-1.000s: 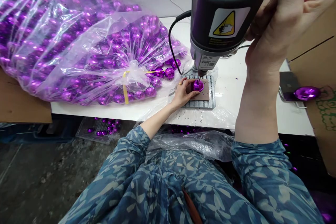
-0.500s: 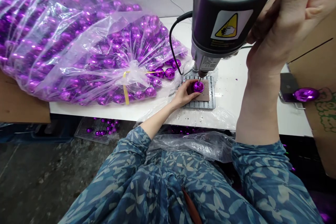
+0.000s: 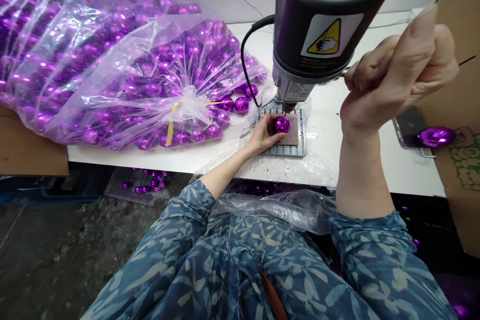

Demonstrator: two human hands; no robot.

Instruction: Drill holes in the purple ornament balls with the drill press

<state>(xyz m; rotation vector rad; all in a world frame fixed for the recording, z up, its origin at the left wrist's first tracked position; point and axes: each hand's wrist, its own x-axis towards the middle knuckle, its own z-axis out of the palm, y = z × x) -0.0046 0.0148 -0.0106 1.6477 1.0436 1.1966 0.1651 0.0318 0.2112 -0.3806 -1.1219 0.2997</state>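
A shiny purple faceted ball [image 3: 283, 124] stands on a brown board [image 3: 290, 136] on the drill press's slotted metal base [image 3: 302, 132]. My left hand [image 3: 263, 134] is closed around the ball's left side, thumb in front and fingers behind. Right above it is the drill press [image 3: 318, 25], black with a yellow warning sticker; its thin bit points down at the ball's top. Whether the bit has entered the ball I cannot tell. To the right of the motor, my right hand [image 3: 401, 70] is closed on the press's lever, which is mostly hidden by the fingers.
A big clear bag [image 3: 112, 60] of purple balls, tied in yellow, fills the table's left. A phone [image 3: 408, 127] and another purple ball [image 3: 437, 136] lie at the right beside a cardboard box [image 3: 461, 160]. Dark shavings dot the white table [image 3: 326, 135]. A clear tray [image 3: 131, 192] sits below.
My right hand has come down and a little left with the lever, uncovering the table behind it. My left hand stays on the ball.
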